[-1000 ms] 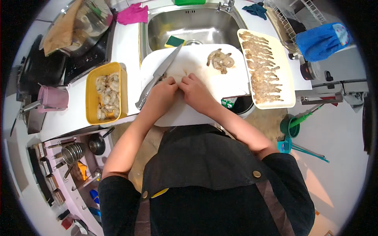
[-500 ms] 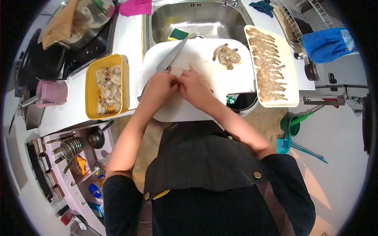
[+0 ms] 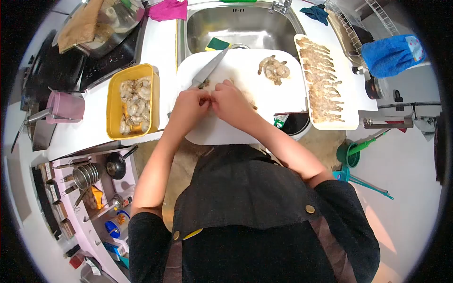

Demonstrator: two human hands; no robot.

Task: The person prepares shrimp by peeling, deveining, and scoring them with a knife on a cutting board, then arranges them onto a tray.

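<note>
Over the white cutting board [image 3: 222,134], my left hand [image 3: 190,107] and my right hand [image 3: 230,104] meet with fingers pinched together. Whatever is between the fingertips is too small and hidden to make out. A knife [image 3: 211,68] lies slanted on the board's left part, its handle mostly behind my left hand. Small dark scraps [image 3: 204,84] sit beside the blade. On the board's upper right is a small pile of shrimp [image 3: 274,70]. Peeled-looking shrimp [image 3: 137,104] fill part of a yellow container [image 3: 112,111] at the left. A pale tray [image 3: 350,101] at the right holds a row of shrimp [image 3: 323,85].
Behind the board is a steel sink [image 3: 255,23] with a green and yellow sponge [image 3: 217,44]. A dark bin [image 3: 297,123] stands below the counter's edge, right of the board. A pink cup [image 3: 66,107] and a stove [image 3: 111,61] are at the left.
The camera view has shifted slightly, moving the scene in the frame. My hands stay together over the board, with only slight finger movement.
</note>
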